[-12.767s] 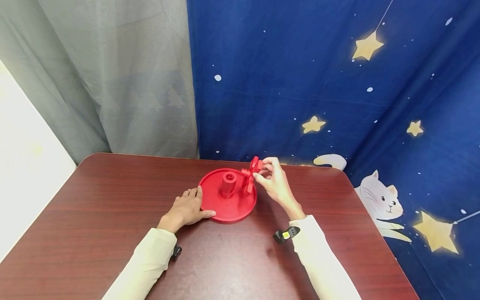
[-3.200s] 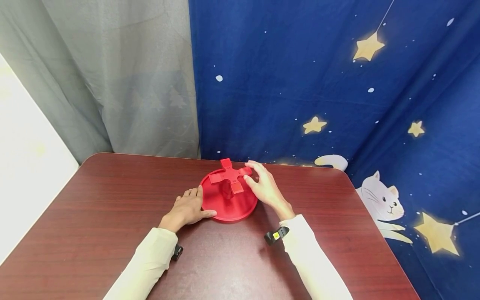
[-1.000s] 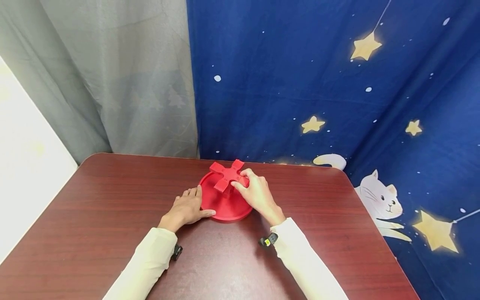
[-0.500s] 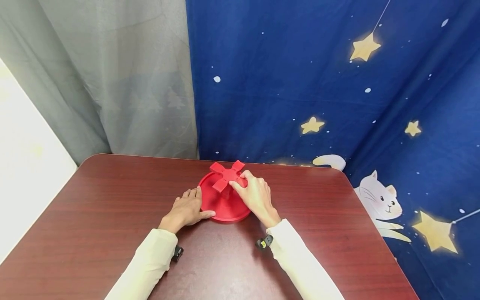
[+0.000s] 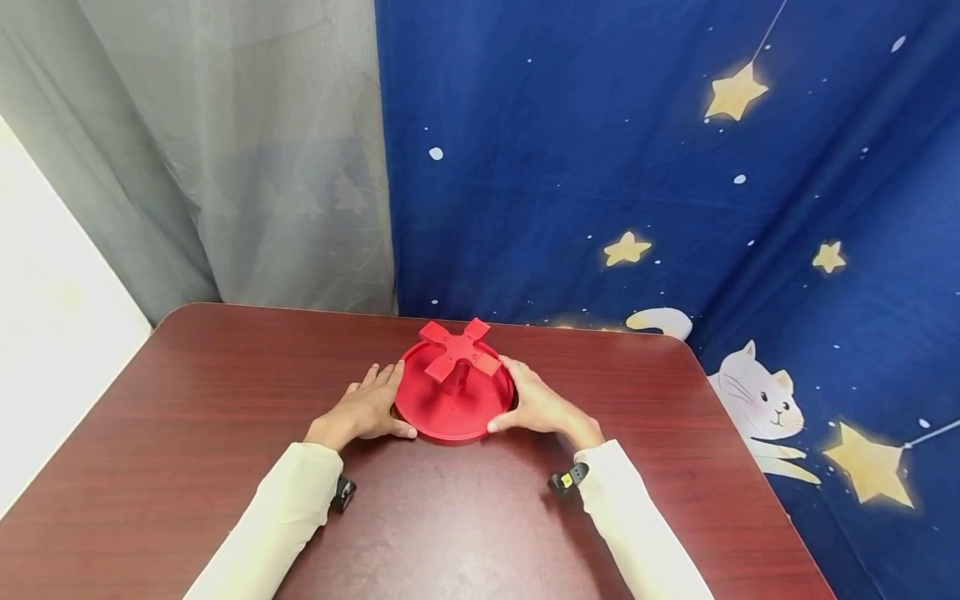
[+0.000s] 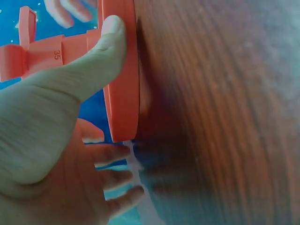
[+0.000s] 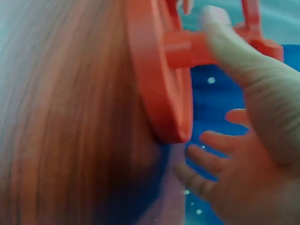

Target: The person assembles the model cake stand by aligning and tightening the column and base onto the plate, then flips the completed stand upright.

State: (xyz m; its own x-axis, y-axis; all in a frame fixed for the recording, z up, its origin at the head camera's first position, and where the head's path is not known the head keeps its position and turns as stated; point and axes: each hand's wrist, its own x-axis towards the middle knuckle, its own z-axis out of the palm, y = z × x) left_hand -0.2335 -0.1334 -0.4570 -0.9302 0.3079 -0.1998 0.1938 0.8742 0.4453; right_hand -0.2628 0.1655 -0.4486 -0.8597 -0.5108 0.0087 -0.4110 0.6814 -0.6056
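Note:
A round red tray [image 5: 453,423] with a raised rim lies on the table. From its middle rises a red column [image 6: 75,48], marked 35, topped by a four-armed red cross piece [image 5: 459,348]. My left hand [image 5: 358,412] is at the tray's left side, with its thumb against the rim and its fingers spread fairly straight. On the opposite side is my right hand [image 5: 542,407], thumb and fingers spread around the rim and nothing pinched. In the right wrist view, its fingers [image 7: 206,161] stand apart from the tray; whether the thumb touches the rim is unclear.
The dark wooden table [image 5: 675,467] reaches back to a grey curtain [image 5: 292,167] and a blue star-patterned curtain [image 5: 525,167]. Its rear edge runs just behind the tray. Each wrist wears a small black camera.
The right hand has let go of the cross piece and moved down to the tray's right rim. The left hand has shifted slightly along its side. Earlier, the cross piece was put on the column.

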